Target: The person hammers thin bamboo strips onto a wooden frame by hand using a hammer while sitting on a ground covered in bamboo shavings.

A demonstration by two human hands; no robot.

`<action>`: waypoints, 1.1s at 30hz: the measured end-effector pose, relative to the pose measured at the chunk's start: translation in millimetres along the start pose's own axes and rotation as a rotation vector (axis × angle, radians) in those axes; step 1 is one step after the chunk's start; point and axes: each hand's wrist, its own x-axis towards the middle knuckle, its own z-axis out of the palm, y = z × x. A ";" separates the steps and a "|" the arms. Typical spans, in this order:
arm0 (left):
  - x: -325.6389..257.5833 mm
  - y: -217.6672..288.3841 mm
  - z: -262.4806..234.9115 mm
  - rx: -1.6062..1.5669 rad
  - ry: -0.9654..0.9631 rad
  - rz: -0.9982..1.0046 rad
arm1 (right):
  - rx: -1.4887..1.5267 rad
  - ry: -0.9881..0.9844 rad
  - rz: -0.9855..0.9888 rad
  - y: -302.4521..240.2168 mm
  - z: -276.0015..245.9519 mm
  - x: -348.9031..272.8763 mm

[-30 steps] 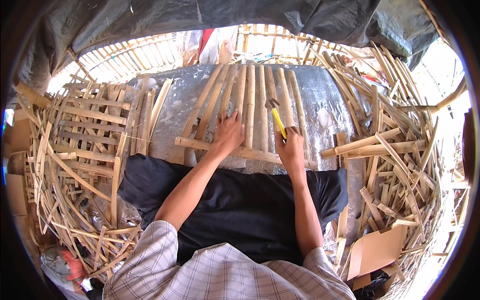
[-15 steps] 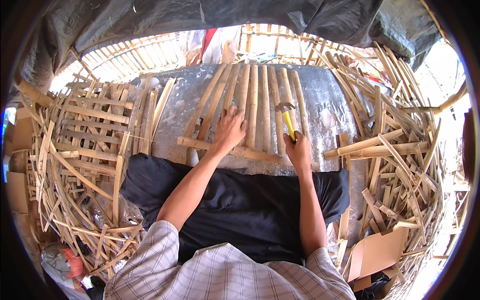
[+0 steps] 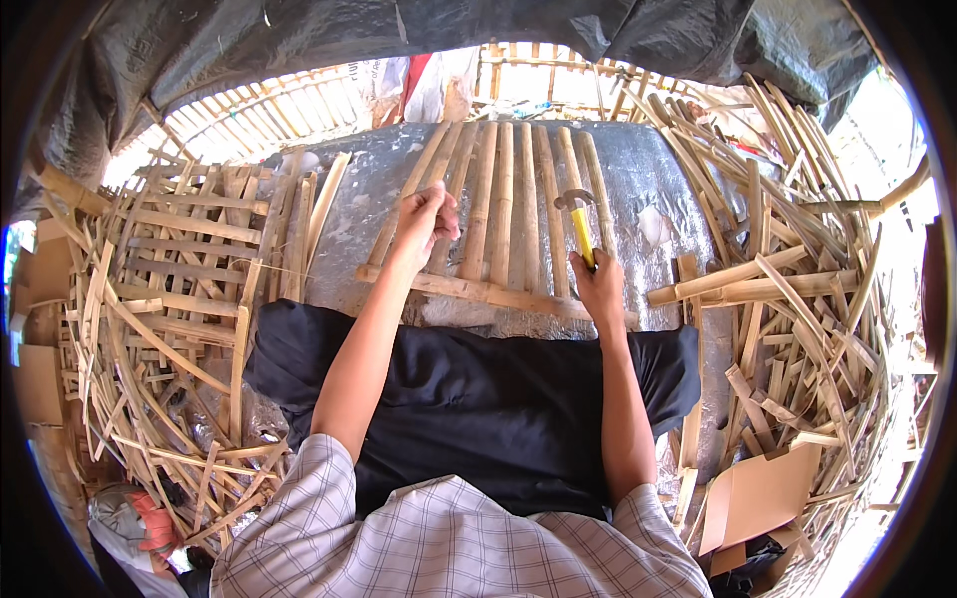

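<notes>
In my right hand (image 3: 600, 284) is a claw hammer (image 3: 581, 234) with a yellow handle, its dark head pointing away from me over the right-hand slats. My left hand (image 3: 427, 224) is raised above the left slats with its fingers curled together; whatever they pinch, if anything, is too small to make out. Beneath both hands lies a bamboo frame (image 3: 503, 209): several long slats run away from me, side by side with gaps. Their near ends meet a bamboo crosspiece (image 3: 488, 291) that lies just beyond my knees.
A grey sheet-covered work surface (image 3: 653, 264) carries the frame. Stacked bamboo lattices (image 3: 189, 254) stand at the left. Loose bamboo strips (image 3: 778, 339) pile up at the right, with a cardboard piece (image 3: 760, 498) near them. Dark plastic sheeting (image 3: 399, 30) hangs overhead.
My left hand has lifted off the slats and moved left and away from me, its fingers now curled. The hammer has shifted slightly right and away, still in my right hand.
</notes>
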 end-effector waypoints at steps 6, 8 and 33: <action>2.9 0.8 69.1 -0.109 0.337 0.142 | -0.028 -0.017 0.042 -2.3 -9.7 -3.2; 4.2 -6.7 47.8 -0.030 0.275 0.050 | -0.044 -0.021 0.039 -3.7 -10.6 -3.5; -3.2 -21.4 59.6 0.046 0.105 0.054 | 0.006 -0.076 0.070 -15.1 -4.7 -6.0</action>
